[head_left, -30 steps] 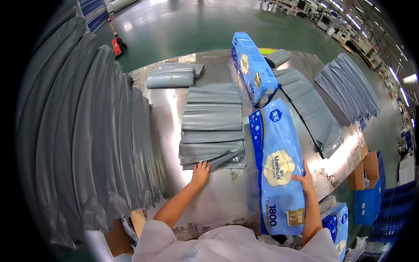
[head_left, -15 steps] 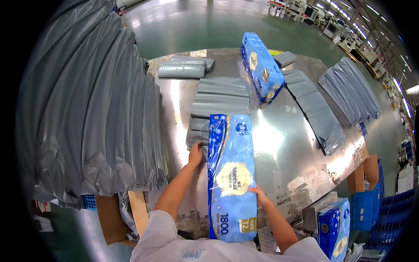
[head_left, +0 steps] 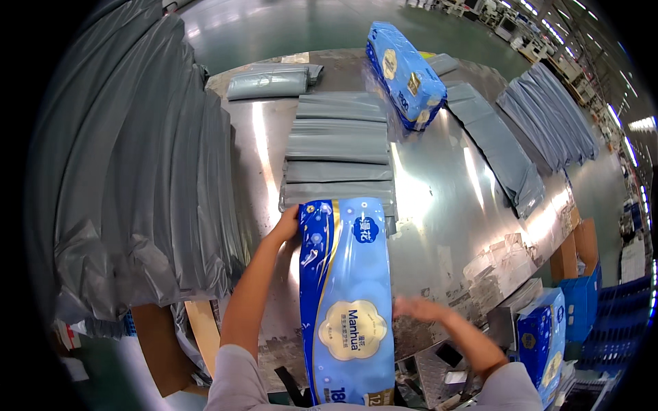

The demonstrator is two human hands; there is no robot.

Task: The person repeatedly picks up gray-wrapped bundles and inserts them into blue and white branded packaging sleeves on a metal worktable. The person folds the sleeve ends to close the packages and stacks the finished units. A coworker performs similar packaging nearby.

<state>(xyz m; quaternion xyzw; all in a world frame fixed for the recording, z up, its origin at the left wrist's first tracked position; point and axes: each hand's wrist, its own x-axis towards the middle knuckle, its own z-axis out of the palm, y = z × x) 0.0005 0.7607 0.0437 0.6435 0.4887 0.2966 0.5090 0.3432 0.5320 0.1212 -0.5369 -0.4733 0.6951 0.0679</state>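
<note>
A long blue plastic-wrapped tissue pack (head_left: pixel 346 274) stands in front of my body, its near end cut off by the lower edge. At its far left corner is my left hand (head_left: pixel 290 222), closed against the side with the fingers partly hidden behind the pack. My right hand (head_left: pixel 419 309) is beside the pack's right side, smeared by motion; whether it touches the wrap I cannot tell. Just beyond the pack, a row of overlapping grey plastic bags (head_left: pixel 337 140) lies on the metal table (head_left: pixel 439 226).
Tall grey bag stacks (head_left: pixel 151 178) line the left. Another blue tissue pack (head_left: pixel 406 75) lies at the back, near a rolled grey bag (head_left: pixel 269 83). To the right are more grey bags (head_left: pixel 497 140), a blue bin (head_left: pixel 581 308) and a third pack (head_left: pixel 541 346).
The front pack has come nearer my body, uncovering more of the grey bag row. My left hand has moved from the bags to the pack's corner. My right hand has shifted slightly right.
</note>
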